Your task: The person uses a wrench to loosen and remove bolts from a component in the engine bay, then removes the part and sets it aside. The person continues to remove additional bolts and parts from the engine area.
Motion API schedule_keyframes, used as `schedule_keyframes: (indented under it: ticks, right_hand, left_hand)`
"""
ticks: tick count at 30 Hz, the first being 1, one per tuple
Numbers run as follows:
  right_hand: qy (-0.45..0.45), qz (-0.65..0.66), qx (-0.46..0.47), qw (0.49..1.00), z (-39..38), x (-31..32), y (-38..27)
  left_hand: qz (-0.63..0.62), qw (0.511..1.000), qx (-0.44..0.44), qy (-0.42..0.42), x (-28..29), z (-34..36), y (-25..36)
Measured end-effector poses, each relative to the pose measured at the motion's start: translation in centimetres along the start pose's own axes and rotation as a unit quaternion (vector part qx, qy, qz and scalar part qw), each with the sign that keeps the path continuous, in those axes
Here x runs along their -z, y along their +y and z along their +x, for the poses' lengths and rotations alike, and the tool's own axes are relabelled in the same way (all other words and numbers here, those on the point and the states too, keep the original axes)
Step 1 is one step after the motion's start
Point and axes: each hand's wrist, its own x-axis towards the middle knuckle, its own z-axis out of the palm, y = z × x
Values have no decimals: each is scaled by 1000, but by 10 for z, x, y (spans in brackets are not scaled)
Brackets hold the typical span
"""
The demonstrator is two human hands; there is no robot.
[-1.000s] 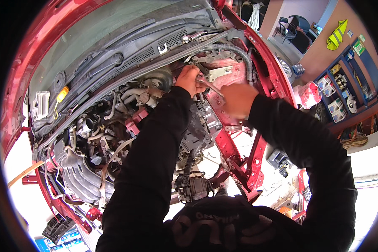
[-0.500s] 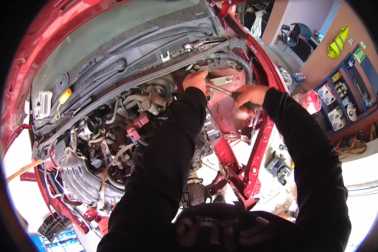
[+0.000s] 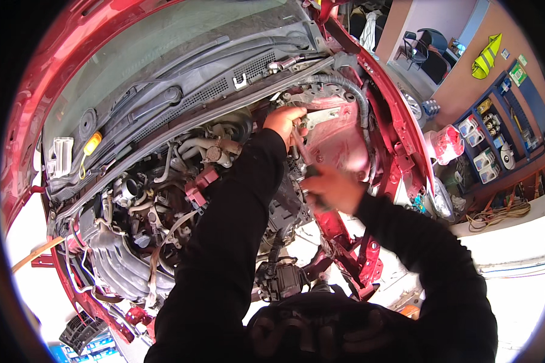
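My right hand [image 3: 333,189], slightly blurred, is closed round the dark handle of a ratchet [image 3: 301,147]. The tool's metal shaft runs up and away to my left hand [image 3: 284,125]. That hand is closed at the ratchet's head, by the inner side of the red engine bay; the fastener or socket beneath it is hidden by my fingers. Just right of it, a light metal bracket [image 3: 322,117] lies against the red inner fender panel [image 3: 339,145]. A corrugated black hose [image 3: 362,103] curves along the fender's far side.
The exposed engine [image 3: 121,257] fills the left, with a pink-red block [image 3: 201,186] near my left sleeve. On the black cowl lie a metal socket tool [image 3: 284,63] and a yellow light [image 3: 93,143]. A blue tool rack [image 3: 502,130] stands at the right wall.
My right hand has swung the ratchet handle left and nearer to me. My left hand stays at the tool's head, and the view has shifted slightly.
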Motion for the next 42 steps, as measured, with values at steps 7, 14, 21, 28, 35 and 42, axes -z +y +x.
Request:
schedule_keyframes:
  ticks: [7,14,21,28,35,42]
  right_hand:
    - [-34,-349,7,937,58,177,-86]
    - [-175,1,-45,984,31,140,-48]
    - [63,311,61,947,27,-56,23]
    - [0,4,-24,1000,-1,-1,15]
    - [272,-786,264,488,57,145,-82]
    - [271,-775,202,533,82,158,-68]
  left_hand:
    - [-115,982,-48,140,-29,-5,-9]
    - [-218,964,-11,154,-29,26,-6]
    - [20,997,73,-30,12,16,16]
    - [7,1000,2,4,-9,-7,1]
    - [374,880,-223,189,-35,-30,-4]
    - [766,592,-222,117,-88,-19,21]
